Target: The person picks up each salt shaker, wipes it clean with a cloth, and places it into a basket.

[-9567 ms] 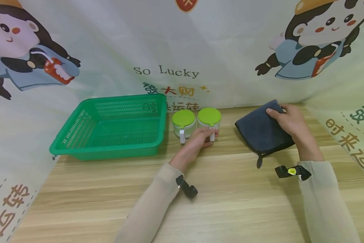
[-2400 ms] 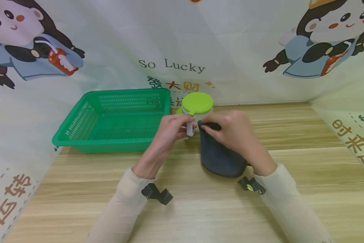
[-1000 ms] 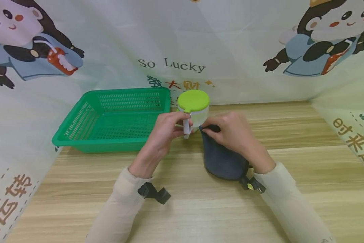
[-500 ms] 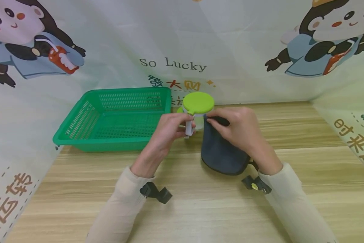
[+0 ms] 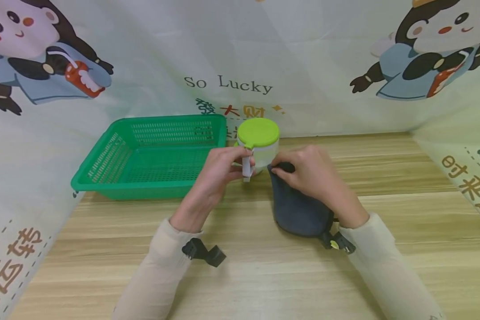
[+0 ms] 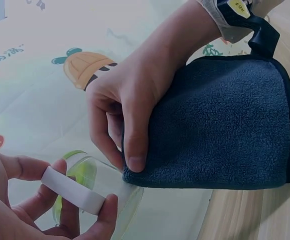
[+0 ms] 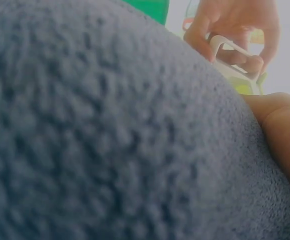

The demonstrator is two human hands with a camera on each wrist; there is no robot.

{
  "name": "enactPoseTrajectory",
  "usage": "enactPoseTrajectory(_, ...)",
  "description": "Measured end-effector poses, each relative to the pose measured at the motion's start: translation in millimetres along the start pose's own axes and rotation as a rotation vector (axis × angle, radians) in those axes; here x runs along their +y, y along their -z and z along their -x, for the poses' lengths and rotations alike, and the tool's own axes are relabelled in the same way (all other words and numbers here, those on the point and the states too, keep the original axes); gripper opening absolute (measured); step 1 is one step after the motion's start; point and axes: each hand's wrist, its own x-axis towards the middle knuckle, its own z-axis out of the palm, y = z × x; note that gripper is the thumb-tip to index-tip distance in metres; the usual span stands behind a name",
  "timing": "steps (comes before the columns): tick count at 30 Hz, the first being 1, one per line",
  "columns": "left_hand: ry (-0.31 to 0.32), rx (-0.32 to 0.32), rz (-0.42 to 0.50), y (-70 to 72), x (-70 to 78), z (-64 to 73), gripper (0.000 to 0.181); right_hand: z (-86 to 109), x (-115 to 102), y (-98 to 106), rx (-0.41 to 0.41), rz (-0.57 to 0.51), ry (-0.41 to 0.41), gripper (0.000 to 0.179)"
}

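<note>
My left hand (image 5: 223, 171) grips the white handle (image 6: 74, 191) of a clear seasoning jar (image 5: 265, 155) with a bright green lid (image 5: 258, 132). The jar is upright and held up in front of a second jar, which it almost wholly hides. With thumb and fingers, my right hand (image 5: 309, 171) pinches the edge of a folded dark blue cloth (image 5: 300, 211). A corner of that cloth lies right at the jar's side, as the left wrist view shows. Cloth fills most of the right wrist view, with the jar's handle and left fingers behind it.
To the left of the jars stands a green plastic basket (image 5: 135, 193) with slotted sides. Behind everything hangs a printed white backdrop (image 5: 316, 80), which also runs along both sides of the wooden table (image 5: 244, 275).
Since the oldest frame, my left hand has lifted the right-hand jar by its handle, and my right hand has brought the cloth left to it. Lately jar and cloth shift slightly up and down.
</note>
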Motion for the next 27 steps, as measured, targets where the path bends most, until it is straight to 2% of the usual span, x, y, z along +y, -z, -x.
enactPoseTrajectory(4,0.007,0.002,-0.002,-0.8,-0.1,-1.6,0.025,0.4,-0.4,3.1,0.017,0.000,-0.008,0.009)
enactPoseTrajectory(10,-0.001,-0.004,-0.046,-2.5,-2.0,-2.1,0.029,0.6,-1.5,10.6,0.142,-0.037,-0.008,0.012)
enactPoseTrajectory(13,-0.002,0.002,-0.053,-3.9,-2.7,-1.6,0.029,0.2,-2.0,13.3,0.169,-0.039,-0.010,0.013)
enactPoseTrajectory(16,0.001,0.010,-0.037,-4.2,-2.8,-0.8,0.028,0.6,-2.2,13.2,0.135,-0.010,-0.023,0.013)
enactPoseTrajectory(22,-0.008,0.004,0.030,-0.2,-1.4,0.7,0.025,1.1,0.3,5.0,-0.001,0.028,-0.044,0.011)
enactPoseTrajectory(27,-0.013,-0.009,0.037,0.9,0.0,0.4,0.025,2.6,3.9,0.8,-0.009,0.027,-0.048,0.009)
